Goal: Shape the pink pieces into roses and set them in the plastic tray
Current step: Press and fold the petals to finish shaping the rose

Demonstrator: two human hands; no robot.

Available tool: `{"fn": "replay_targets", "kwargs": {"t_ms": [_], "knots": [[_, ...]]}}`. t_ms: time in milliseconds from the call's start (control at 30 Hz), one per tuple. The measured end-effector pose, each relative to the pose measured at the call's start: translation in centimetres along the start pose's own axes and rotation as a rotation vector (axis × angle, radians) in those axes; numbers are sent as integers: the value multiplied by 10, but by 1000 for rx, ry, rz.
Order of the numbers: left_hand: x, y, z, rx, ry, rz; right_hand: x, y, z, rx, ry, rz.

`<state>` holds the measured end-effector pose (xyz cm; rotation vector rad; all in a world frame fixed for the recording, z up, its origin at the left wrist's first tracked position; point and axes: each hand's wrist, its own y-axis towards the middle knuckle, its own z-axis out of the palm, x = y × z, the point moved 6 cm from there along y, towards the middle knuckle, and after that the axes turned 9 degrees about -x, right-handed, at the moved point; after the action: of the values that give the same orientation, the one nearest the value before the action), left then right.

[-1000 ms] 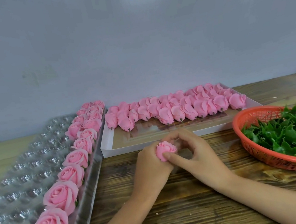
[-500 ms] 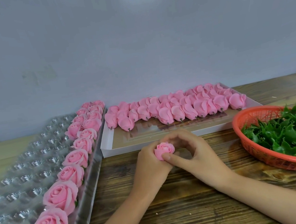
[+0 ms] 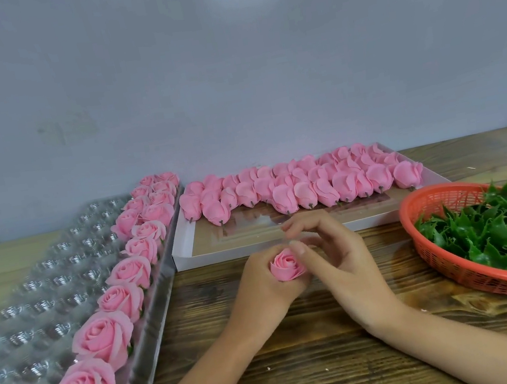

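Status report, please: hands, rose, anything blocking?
Left hand grips pink rose. Right hand open, thumb touching its petals. Nothing seen blocking plastic tray.

Small handcraft workshop for artificial flowers, batch assembly. Grounds: wooden bench against a plain grey wall, with stock sorted by stage. White flat box with rows of closed pink buds. Orange basket of green calyx leaves. Clear plastic tray of moulded cells, edge nearest the box lined with finished roses. Handwork: rose gripped in the left hand, right hand touching its petals.
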<state>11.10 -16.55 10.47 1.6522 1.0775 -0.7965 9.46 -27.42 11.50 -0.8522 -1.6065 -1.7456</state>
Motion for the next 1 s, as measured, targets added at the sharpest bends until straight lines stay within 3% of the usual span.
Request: {"fn": "replay_targets", "kwargs": {"t_ms": [467, 1000], "knots": [[5, 3, 5, 35, 259, 38, -1, -4, 9, 108, -128, 26], [12, 4, 6, 50, 248, -12, -6, -4, 10, 144, -102, 62]]}}
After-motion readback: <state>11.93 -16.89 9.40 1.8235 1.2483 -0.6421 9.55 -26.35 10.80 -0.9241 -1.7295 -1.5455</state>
